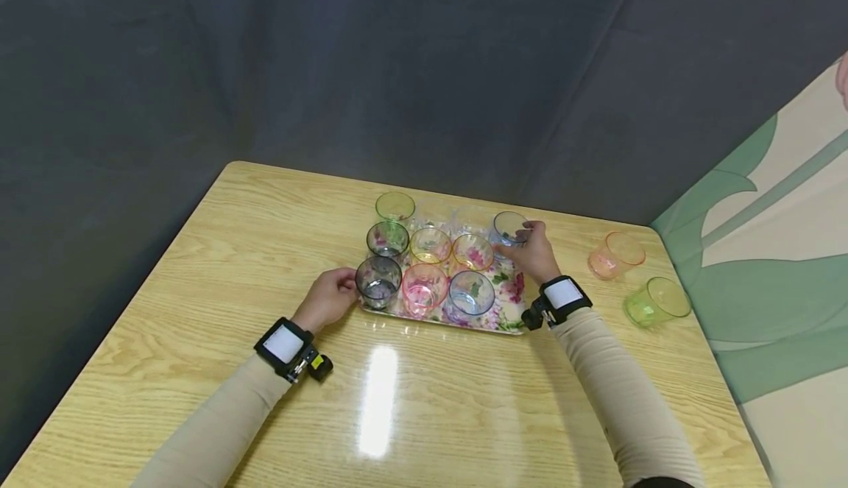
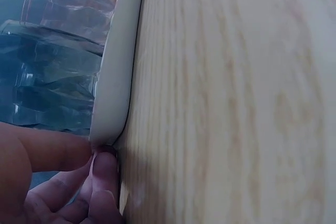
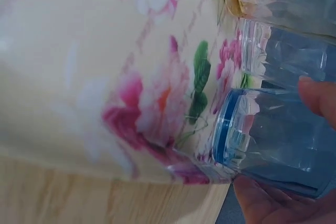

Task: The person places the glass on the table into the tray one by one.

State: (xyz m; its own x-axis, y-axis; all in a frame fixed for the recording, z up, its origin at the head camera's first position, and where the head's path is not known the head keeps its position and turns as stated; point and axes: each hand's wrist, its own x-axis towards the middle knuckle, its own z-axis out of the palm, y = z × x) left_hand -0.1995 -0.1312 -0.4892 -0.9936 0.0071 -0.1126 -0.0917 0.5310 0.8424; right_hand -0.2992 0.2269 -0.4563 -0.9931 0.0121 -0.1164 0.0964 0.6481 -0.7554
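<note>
A flowered tray (image 1: pixel 510 311) carries several faceted drinking glasses in different tints. At its front left corner my left hand (image 1: pixel 327 299) pinches the tray's rim (image 2: pixel 113 87) between thumb and fingers, beside the dark grey glass (image 1: pixel 379 282). My right hand (image 1: pixel 535 252) grips a blue glass (image 1: pixel 509 227) at the tray's back right corner; its base (image 3: pixel 226 127) is at the flowered surface. Nearer the front stand a second blue glass (image 1: pixel 472 294) and a pink glass (image 1: pixel 425 289). Behind them are a yellow glass (image 1: pixel 430 245) and an amber glass (image 1: pixel 473 252).
Off the tray, an orange glass (image 1: pixel 615 256) and a lime green glass (image 1: pixel 656 302) stand tilted-looking at the table's right side. A dark green glass (image 1: pixel 387 241) and a yellow-green glass (image 1: pixel 395 208) line the tray's left side. A dark curtain (image 1: pixel 411 68) hangs behind the wooden table (image 1: pixel 265 216).
</note>
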